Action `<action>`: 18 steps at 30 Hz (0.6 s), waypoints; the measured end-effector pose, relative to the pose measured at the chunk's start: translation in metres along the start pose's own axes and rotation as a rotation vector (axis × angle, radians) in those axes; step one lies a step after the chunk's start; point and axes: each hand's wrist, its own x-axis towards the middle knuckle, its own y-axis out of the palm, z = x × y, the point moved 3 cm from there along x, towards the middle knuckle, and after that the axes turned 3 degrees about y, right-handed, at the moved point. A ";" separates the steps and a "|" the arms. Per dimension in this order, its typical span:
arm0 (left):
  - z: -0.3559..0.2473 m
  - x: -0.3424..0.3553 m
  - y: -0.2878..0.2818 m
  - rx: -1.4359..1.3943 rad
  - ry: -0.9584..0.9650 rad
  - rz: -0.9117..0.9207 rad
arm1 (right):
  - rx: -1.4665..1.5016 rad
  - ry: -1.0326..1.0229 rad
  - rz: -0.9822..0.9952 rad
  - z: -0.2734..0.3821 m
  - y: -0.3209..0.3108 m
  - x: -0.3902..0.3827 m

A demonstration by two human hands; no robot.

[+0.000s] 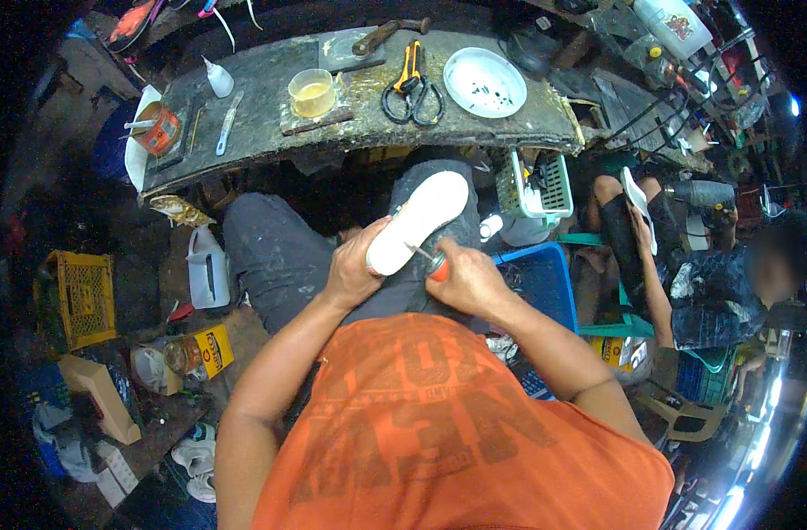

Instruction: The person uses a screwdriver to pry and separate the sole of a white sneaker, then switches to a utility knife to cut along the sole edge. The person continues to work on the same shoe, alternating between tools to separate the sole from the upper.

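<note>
A white shoe (pixel 426 212) lies over my lap, sole facing up. My left hand (pixel 352 263) grips its heel end from the left, fingers wrapped round its edge. My right hand (pixel 461 281) is closed on an orange-handled tool (pixel 439 267) with a thin metal shaft, whose tip meets the shoe near the right edge of the sole toward the heel. The shoe's upper is mostly hidden beneath the sole and my fingers.
A worn bench (pixel 253 132) holds scissors (pixel 411 99), a white dish (pixel 485 81), glue cup (pixel 311 94) and hammer (pixel 381 37). Baskets (pixel 531 185), a blue crate (pixel 540 287) and yellow crate (pixel 77 296) surround me. A co-worker (pixel 712 300) sits at right, holding a pale sole (pixel 640 199).
</note>
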 end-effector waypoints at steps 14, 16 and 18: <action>0.003 -0.001 0.002 -0.018 -0.003 0.023 | -0.022 -0.023 0.024 0.014 -0.008 -0.001; 0.004 -0.001 0.002 -0.018 0.011 0.016 | -0.048 -0.084 0.044 0.021 -0.003 -0.005; 0.005 -0.001 0.001 -0.007 0.022 0.014 | -0.049 -0.145 0.019 0.027 0.000 -0.010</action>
